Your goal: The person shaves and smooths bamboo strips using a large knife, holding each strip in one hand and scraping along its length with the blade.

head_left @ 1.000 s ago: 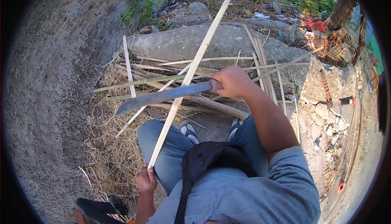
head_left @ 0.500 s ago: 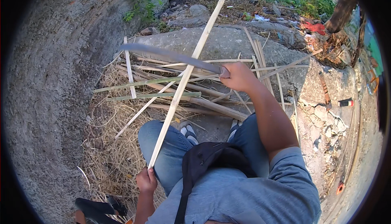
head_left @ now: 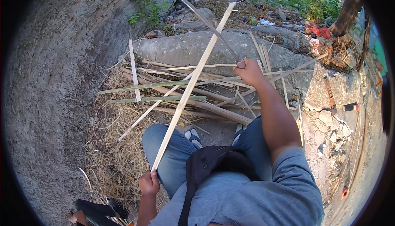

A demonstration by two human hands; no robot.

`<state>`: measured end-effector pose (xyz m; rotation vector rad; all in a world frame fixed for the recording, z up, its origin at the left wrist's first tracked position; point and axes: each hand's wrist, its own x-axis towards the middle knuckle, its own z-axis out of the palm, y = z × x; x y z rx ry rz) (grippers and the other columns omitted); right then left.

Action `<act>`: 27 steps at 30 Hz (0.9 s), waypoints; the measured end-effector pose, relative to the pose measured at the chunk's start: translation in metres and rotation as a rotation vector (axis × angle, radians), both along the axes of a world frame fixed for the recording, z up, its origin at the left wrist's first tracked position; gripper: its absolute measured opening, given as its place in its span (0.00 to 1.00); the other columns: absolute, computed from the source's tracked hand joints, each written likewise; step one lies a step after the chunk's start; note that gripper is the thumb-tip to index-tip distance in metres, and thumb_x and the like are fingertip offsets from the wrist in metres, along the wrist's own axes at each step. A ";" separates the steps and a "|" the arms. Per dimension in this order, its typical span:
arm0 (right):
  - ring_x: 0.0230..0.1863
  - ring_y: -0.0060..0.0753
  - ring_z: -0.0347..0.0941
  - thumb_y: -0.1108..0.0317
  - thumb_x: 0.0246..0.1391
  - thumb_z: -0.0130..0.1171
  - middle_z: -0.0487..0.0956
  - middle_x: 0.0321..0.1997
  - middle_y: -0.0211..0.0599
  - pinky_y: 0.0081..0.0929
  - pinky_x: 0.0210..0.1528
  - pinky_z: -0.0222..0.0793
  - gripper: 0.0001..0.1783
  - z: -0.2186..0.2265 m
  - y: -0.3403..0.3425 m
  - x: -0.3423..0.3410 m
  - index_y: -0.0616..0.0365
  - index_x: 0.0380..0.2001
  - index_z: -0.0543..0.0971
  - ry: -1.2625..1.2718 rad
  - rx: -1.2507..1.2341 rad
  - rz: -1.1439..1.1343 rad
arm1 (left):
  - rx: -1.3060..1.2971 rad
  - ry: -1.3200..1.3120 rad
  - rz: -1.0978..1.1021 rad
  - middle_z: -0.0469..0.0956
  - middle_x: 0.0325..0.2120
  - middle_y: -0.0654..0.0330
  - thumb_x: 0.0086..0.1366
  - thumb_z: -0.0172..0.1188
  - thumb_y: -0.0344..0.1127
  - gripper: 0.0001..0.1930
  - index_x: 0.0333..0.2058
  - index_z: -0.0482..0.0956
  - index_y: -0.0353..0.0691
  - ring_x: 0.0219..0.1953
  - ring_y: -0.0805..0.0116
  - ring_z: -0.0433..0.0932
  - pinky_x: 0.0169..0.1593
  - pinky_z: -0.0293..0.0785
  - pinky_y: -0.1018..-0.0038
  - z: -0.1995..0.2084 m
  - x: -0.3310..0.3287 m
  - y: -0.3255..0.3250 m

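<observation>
My left hand is closed around the near end of a long pale bamboo strip. The strip slants up and away to the right, across my left knee and over the pile. In my right hand is the handle of a long, thin-bladed machete, its fist wrapped tight. The blade points up and to the left, crossing the strip near its far end; whether they touch, I cannot tell. Beneath them lie several bamboo poles and cut strips, including a greenish strip.
Dry shavings cover the ground at left, beside a rough wall. A concrete slab lies beyond the pile. At right are a brown banded object and a black-and-red item. Another person's dark-clothed limb shows at lower left.
The machete has swung from pointing left across the strip to pointing up and away. My right hand shifted slightly right and up. My left hand still grips the strip in nearly the same place.
</observation>
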<state>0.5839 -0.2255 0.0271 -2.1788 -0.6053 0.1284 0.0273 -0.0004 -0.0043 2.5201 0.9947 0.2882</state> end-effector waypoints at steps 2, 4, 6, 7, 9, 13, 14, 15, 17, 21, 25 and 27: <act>0.37 0.57 0.81 0.56 0.52 0.64 0.83 0.32 0.54 0.43 0.40 0.74 0.17 0.004 -0.003 -0.007 0.59 0.36 0.83 -0.010 0.006 -0.014 | -0.014 0.004 -0.004 0.70 0.13 0.48 0.75 0.48 0.52 0.27 0.22 0.71 0.37 0.18 0.42 0.74 0.24 0.67 0.57 0.001 0.000 -0.001; 0.37 0.57 0.81 0.57 0.50 0.65 0.83 0.31 0.52 0.44 0.40 0.74 0.15 0.020 0.000 -0.022 0.58 0.34 0.83 -0.006 0.025 0.081 | -0.001 0.008 0.010 0.70 0.13 0.48 0.75 0.49 0.52 0.26 0.22 0.71 0.37 0.18 0.42 0.74 0.24 0.67 0.57 0.001 -0.001 -0.003; 0.36 0.58 0.80 0.58 0.49 0.65 0.83 0.31 0.51 0.45 0.40 0.74 0.14 0.035 0.002 -0.037 0.57 0.33 0.82 -0.051 -0.046 0.183 | 0.004 -0.008 -0.006 0.70 0.13 0.48 0.75 0.48 0.51 0.26 0.22 0.71 0.36 0.18 0.44 0.74 0.24 0.67 0.57 0.002 0.001 -0.005; 0.36 0.58 0.80 0.59 0.48 0.65 0.83 0.30 0.49 0.47 0.40 0.74 0.13 0.038 0.004 -0.043 0.56 0.31 0.82 -0.094 -0.117 0.291 | 0.009 -0.024 -0.016 0.70 0.13 0.48 0.76 0.47 0.51 0.26 0.23 0.71 0.36 0.18 0.46 0.74 0.24 0.66 0.57 0.002 0.003 -0.006; 0.35 0.58 0.80 0.60 0.46 0.64 0.82 0.29 0.47 0.50 0.38 0.73 0.10 0.038 0.007 -0.055 0.54 0.30 0.81 -0.193 -0.143 0.398 | 0.021 -0.019 0.002 0.70 0.13 0.48 0.75 0.48 0.52 0.26 0.23 0.71 0.36 0.18 0.44 0.74 0.24 0.67 0.56 0.000 0.004 -0.009; 0.33 0.57 0.79 0.61 0.42 0.64 0.81 0.27 0.47 0.50 0.36 0.73 0.09 0.045 0.015 -0.071 0.52 0.28 0.82 -0.279 -0.340 0.595 | 0.179 0.045 0.062 0.72 0.14 0.48 0.73 0.51 0.55 0.26 0.25 0.72 0.38 0.19 0.41 0.75 0.24 0.68 0.53 -0.004 0.001 -0.013; 0.32 0.56 0.79 0.62 0.39 0.64 0.81 0.26 0.48 0.48 0.34 0.72 0.09 0.046 0.017 -0.071 0.51 0.28 0.82 -0.301 -0.370 0.597 | 0.179 0.050 0.069 0.72 0.14 0.48 0.73 0.51 0.55 0.26 0.25 0.72 0.38 0.19 0.41 0.75 0.24 0.68 0.53 -0.007 -0.001 -0.014; 0.32 0.56 0.79 0.62 0.39 0.64 0.81 0.26 0.48 0.48 0.34 0.72 0.09 0.044 0.018 -0.068 0.51 0.28 0.82 -0.299 -0.368 0.606 | 0.233 0.067 0.084 0.72 0.15 0.48 0.72 0.52 0.55 0.25 0.26 0.72 0.38 0.19 0.41 0.75 0.24 0.69 0.52 -0.011 -0.003 -0.014; 0.34 0.57 0.80 0.60 0.44 0.64 0.83 0.28 0.46 0.50 0.38 0.74 0.10 0.038 0.014 -0.050 0.51 0.30 0.83 -0.213 -0.309 0.495 | 0.285 0.086 0.103 0.73 0.16 0.48 0.72 0.53 0.56 0.24 0.27 0.72 0.39 0.19 0.40 0.75 0.24 0.69 0.51 -0.016 -0.007 -0.015; 0.37 0.56 0.81 0.58 0.48 0.64 0.84 0.32 0.49 0.46 0.41 0.76 0.14 0.022 0.004 -0.015 0.53 0.36 0.85 0.002 -0.239 0.123 | 0.338 0.091 0.113 0.74 0.17 0.48 0.71 0.54 0.56 0.24 0.28 0.72 0.40 0.20 0.40 0.76 0.25 0.70 0.50 -0.016 -0.002 -0.015; 0.40 0.56 0.81 0.59 0.49 0.63 0.84 0.35 0.50 0.45 0.44 0.76 0.15 0.021 0.001 -0.022 0.55 0.38 0.84 0.053 -0.248 0.136 | 0.346 0.122 0.086 0.75 0.18 0.47 0.71 0.54 0.58 0.25 0.29 0.72 0.39 0.20 0.40 0.76 0.25 0.70 0.49 -0.011 -0.004 -0.014; 0.41 0.56 0.81 0.59 0.48 0.63 0.84 0.35 0.50 0.46 0.44 0.76 0.15 0.037 0.004 -0.035 0.54 0.38 0.85 0.071 -0.281 0.189 | 0.340 0.130 0.096 0.75 0.18 0.47 0.70 0.54 0.58 0.25 0.29 0.73 0.39 0.21 0.40 0.76 0.25 0.71 0.49 -0.011 -0.007 -0.015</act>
